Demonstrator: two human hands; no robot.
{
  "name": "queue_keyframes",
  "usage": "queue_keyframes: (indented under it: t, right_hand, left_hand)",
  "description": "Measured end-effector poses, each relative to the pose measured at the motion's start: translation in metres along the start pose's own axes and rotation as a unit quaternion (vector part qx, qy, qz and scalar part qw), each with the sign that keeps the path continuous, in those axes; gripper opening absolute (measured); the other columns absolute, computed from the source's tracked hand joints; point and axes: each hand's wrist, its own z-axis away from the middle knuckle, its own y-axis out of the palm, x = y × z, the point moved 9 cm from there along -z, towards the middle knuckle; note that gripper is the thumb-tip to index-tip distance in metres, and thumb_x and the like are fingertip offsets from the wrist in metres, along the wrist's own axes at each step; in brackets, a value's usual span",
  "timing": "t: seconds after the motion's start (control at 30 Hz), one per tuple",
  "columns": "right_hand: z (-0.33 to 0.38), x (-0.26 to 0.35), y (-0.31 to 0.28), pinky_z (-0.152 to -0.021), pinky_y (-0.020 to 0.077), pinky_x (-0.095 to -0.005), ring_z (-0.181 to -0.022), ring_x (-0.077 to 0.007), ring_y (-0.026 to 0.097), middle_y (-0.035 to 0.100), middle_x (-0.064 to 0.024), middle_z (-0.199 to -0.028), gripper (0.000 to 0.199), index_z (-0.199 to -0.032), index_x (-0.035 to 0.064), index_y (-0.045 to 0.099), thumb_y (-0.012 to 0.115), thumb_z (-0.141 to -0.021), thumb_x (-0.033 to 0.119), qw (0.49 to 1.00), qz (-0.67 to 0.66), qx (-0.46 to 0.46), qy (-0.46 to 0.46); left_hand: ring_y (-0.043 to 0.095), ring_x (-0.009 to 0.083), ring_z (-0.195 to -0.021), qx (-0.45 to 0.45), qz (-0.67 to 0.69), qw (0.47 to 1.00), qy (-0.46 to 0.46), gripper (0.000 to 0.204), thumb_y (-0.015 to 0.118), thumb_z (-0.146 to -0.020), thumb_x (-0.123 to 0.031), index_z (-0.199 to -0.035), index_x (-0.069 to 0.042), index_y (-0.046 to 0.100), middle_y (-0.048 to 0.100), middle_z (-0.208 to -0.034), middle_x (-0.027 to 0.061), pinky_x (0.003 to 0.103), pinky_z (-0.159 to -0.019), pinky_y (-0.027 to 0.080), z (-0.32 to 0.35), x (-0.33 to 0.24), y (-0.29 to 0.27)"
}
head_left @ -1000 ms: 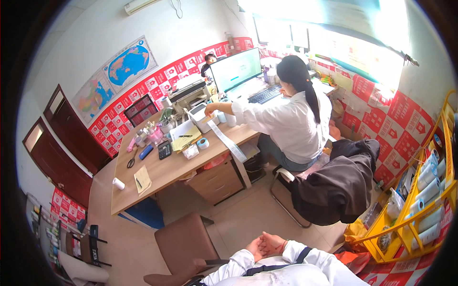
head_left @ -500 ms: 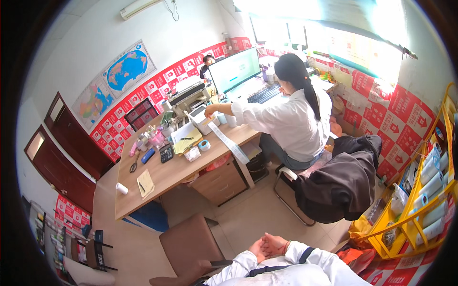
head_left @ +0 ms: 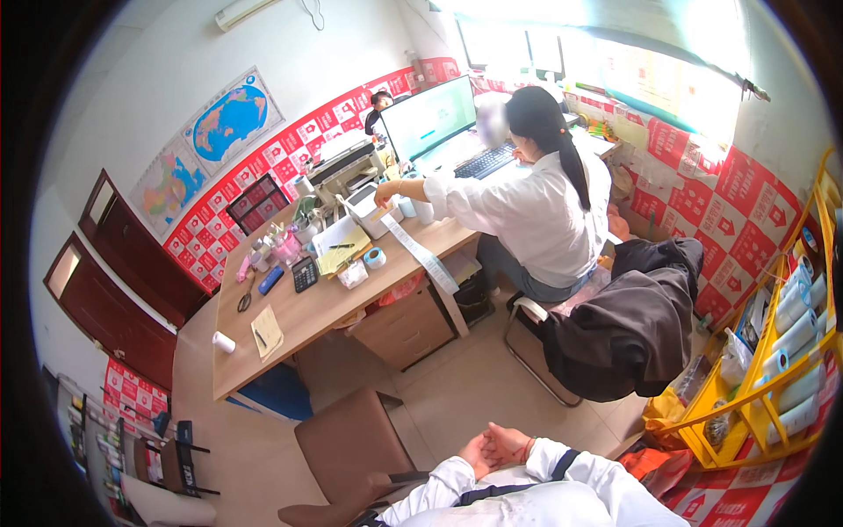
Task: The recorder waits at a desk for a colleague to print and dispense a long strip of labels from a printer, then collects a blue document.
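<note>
At the lower middle, my left hand (head_left: 477,456) and my right hand (head_left: 508,444) are clasped together in front of my body. Their fingers are folded against each other, and no object shows between them. Both arms wear white sleeves with dark bands. Close by on the left stands a brown chair (head_left: 356,436), apart from my hands. Beyond, a seated person in a white shirt (head_left: 536,206) stretches an arm over the desk (head_left: 338,307). That person's hand (head_left: 387,193) is at a white label printer (head_left: 367,211), from which a label strip (head_left: 420,252) hangs over the desk edge.
A dark jacket (head_left: 628,321) drapes the person's chair. At the right, a yellow rack (head_left: 762,400) holds several rolls. A monitor (head_left: 432,123), keyboard (head_left: 485,161), calculator (head_left: 306,274), scissors (head_left: 244,303), notepad (head_left: 269,332) and white roll (head_left: 224,342) are on the desk.
The view has shifted slightly. My hands stay clasped, and the person's hand remains at the label printer with the strip still hanging.
</note>
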Motion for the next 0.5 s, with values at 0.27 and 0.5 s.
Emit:
queue_keyframes:
  t: [0.27, 0.5]
  right_hand:
    - [-0.0033, -0.0047, -0.0014, -0.066, 0.0407, -0.0336, -0.075, -0.0222, 0.052, 0.054, -0.0085, -0.083, 0.048, -0.091, 0.0075, 0.044, 0.017, -0.083, 0.047, 1.0, -0.018, 0.01, 0.008]
    - [-0.0015, -0.005, 0.0031, -0.067, 0.0414, -0.035, -0.071, -0.0234, 0.052, 0.053, -0.0101, -0.082, 0.05, -0.091, 0.005, 0.043, 0.014, -0.084, 0.046, 0.999, -0.036, -0.005, 0.016]
  left_hand:
    - [0.043, 0.029, -0.098, 0.017, 0.02, 0.999, 0.023, 0.033, 0.03, -0.082, -0.036, -0.105, -0.014, 0.04, 0.045, -0.106, 0.0098, 0.045, -0.086, 0.031, 0.0014, -0.0002, 0.0011]
    - [0.042, 0.0279, -0.1, 0.019, 0.037, 0.999, 0.013, 0.033, 0.032, -0.081, -0.036, -0.106, -0.016, 0.04, 0.043, -0.111, 0.0089, 0.044, -0.088, 0.029, -0.0001, 0.0032, -0.0027]
